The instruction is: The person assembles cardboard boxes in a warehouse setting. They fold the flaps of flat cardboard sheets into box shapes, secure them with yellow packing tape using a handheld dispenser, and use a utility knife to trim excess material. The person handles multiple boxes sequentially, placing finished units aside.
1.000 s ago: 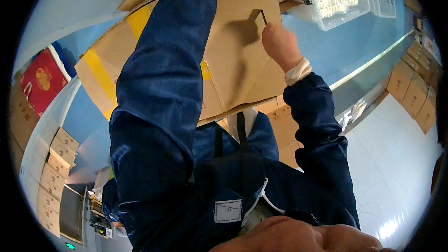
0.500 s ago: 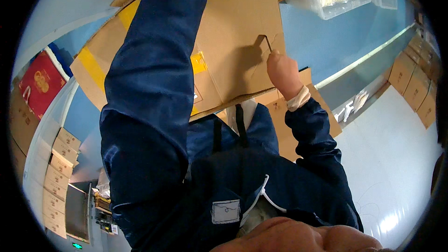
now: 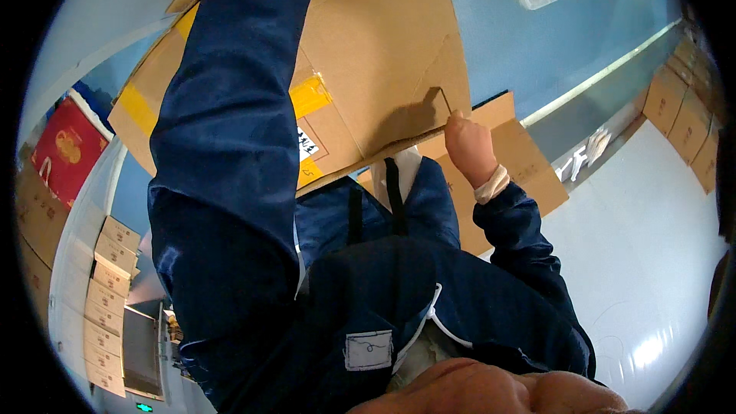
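Cardboard sheet [image 3: 383, 54]: fills the upper middle, before the person.
Left sleeve [image 3: 222, 115]: crosses over its left part; the left hand is out of view, its grip untold.
Right hand [image 3: 471, 152]: clenched around a thin dark tool [image 3: 446, 101], at the lower right corner.
Tool tip: above the fist; contact unclear.

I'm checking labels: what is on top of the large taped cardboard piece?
Yellow tape and a white label show on the cardboard piece. The right hand holds a thin dark tool at its edge. The left sleeve covers part, hiding whatever lies beneath.
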The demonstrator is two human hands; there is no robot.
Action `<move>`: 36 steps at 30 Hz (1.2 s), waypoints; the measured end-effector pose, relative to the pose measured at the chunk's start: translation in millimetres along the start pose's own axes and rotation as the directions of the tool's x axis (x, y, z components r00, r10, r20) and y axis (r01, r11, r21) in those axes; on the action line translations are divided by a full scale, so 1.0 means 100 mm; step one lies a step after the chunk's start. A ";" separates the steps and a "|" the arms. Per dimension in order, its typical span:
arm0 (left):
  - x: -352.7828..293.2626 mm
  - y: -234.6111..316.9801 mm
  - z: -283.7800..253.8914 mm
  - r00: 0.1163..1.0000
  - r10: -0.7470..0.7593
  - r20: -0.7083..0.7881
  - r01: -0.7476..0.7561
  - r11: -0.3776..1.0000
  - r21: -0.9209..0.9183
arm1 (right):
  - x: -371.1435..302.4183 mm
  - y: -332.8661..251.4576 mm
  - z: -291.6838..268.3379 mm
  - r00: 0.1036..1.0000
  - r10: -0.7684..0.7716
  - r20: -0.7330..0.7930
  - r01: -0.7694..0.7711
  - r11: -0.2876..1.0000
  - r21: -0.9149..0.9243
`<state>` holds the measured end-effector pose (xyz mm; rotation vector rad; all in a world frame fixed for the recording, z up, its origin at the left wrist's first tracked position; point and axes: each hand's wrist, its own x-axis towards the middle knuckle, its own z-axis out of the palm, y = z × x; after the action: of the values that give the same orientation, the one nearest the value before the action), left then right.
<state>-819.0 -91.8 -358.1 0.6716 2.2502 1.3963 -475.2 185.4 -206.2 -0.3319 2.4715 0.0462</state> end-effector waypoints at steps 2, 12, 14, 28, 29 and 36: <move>-0.02 -0.01 -0.03 1.000 0.000 0.003 0.000 1.000 0.005 | -0.08 0.00 0.02 0.999 0.010 0.043 -0.009 1.000 -0.024; 0.06 -0.41 0.02 0.986 0.164 -0.034 -0.166 0.982 -0.085 | -0.72 0.16 0.23 0.966 0.056 0.251 -0.041 0.997 -0.064; 0.11 -0.60 0.10 0.975 0.202 -0.094 -0.208 0.976 -0.062 | -1.09 0.26 0.33 0.942 -0.021 0.334 0.062 0.992 -0.113; -0.39 0.50 0.01 0.970 -0.181 -0.161 0.228 0.904 0.362 | 0.82 -1.33 -0.13 0.842 -0.371 -0.391 0.534 0.673 0.511; -0.44 0.50 -0.02 0.970 -0.164 -0.177 0.221 0.897 0.383 | 0.83 -1.40 -0.12 0.875 -0.348 -0.337 0.480 0.721 0.500; -1.56 0.21 -0.27 0.916 -0.047 -0.398 0.263 0.821 0.507 | 0.82 -1.56 -0.10 0.864 -0.416 -0.283 0.490 0.825 0.283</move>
<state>-705.3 -195.6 -314.5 0.3841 2.9828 0.8258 -505.1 14.3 -240.2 -0.7973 2.4717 -0.6530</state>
